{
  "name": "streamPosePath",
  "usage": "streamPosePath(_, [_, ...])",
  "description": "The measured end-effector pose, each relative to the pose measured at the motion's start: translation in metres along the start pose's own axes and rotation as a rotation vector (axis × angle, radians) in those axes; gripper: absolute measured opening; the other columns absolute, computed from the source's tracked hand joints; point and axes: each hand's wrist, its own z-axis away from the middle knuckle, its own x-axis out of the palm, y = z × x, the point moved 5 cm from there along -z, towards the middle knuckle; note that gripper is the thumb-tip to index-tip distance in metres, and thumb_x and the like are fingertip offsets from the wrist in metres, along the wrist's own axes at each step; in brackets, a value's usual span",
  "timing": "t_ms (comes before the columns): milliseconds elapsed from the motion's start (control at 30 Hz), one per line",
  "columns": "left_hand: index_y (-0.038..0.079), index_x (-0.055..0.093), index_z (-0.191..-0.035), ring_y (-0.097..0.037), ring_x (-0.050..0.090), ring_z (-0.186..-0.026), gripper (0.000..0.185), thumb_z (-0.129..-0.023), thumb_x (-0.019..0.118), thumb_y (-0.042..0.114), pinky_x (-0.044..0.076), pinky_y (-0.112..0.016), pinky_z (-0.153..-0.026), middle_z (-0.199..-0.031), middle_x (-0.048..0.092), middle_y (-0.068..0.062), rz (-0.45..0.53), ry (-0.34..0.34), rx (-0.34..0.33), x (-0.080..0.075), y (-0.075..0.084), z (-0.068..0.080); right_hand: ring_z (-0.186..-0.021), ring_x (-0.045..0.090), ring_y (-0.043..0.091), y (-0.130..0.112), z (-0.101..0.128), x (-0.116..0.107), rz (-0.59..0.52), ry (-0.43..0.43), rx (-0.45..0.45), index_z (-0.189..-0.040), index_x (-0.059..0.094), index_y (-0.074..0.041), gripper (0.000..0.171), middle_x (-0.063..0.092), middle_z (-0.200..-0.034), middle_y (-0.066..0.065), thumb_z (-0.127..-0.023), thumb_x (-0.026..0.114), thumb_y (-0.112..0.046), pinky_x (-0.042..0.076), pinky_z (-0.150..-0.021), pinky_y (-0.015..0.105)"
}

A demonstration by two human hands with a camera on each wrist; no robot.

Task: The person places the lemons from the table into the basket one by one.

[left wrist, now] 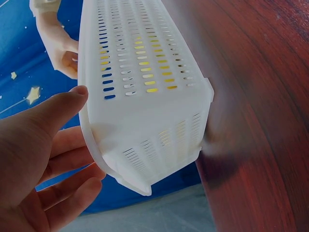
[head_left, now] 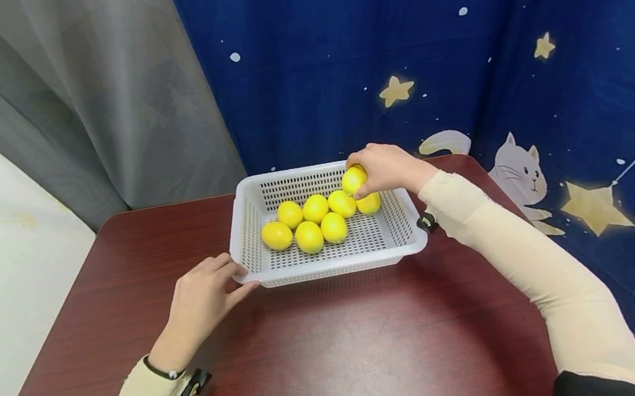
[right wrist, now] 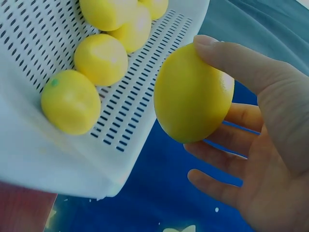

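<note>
A dark wooden table (head_left: 336,347) carries a white perforated basket (head_left: 385,239) holding seven lemons (head_left: 309,236). The left hand (head_left: 202,301) steadies the basket's near left corner, thumb and straight fingers pressed against the rim. The right hand (head_left: 387,166) grips an eighth lemon (head_left: 353,179) over the far right corner, fingers curled round it. Judged from this, a firm brace on the basket helps while the fruit crosses the rim.

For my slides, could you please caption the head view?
Right hand grips a lemon above a white basket of lemons; left hand steadies its corner.
</note>
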Motion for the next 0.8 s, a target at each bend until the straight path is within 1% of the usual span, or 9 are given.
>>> streamPosePath(200, [0.02, 0.07, -0.079, -0.007, 0.051, -0.065, 0.028, -0.068, 0.086, 0.04, 0.044, -0.028, -0.051, -0.073, 0.058, 0.009, 0.0, 0.0, -0.001, 0.0, 0.0, 0.0, -0.107, 0.053, 0.026, -0.007, -0.007, 0.001, -0.022, -0.018, -0.008, -0.13, 0.061, -0.018, 0.063, 0.065, -0.121, 0.005, -0.076, 0.082, -0.043, 0.05, -0.097, 0.045])
streamPosePath(600, [0.02, 0.07, -0.079, -0.008, 0.051, -0.066, 0.028, -0.068, 0.087, 0.04, 0.045, -0.028, -0.051, -0.073, 0.06, 0.008, -0.002, -0.007, -0.004, 0.0, 0.0, 0.0, -0.109, 0.052, 0.025, -0.008, -0.018, 0.008, -0.049, -0.059, 0.007, -0.131, 0.059, -0.02, 0.063, 0.062, -0.122, 0.004, -0.077, 0.081, -0.042, 0.048, -0.099, 0.045])
streamPosePath(800, [0.019, 0.071, -0.079, -0.008, 0.051, -0.066, 0.028, -0.069, 0.087, 0.039, 0.045, -0.029, -0.051, -0.074, 0.061, 0.008, 0.005, -0.003, 0.0, -0.001, 0.001, 0.0, -0.11, 0.051, 0.024, -0.013, -0.027, 0.013, -0.061, -0.069, -0.002, -0.132, 0.059, -0.02, 0.063, 0.061, -0.123, 0.004, -0.077, 0.081, -0.041, 0.048, -0.1, 0.044])
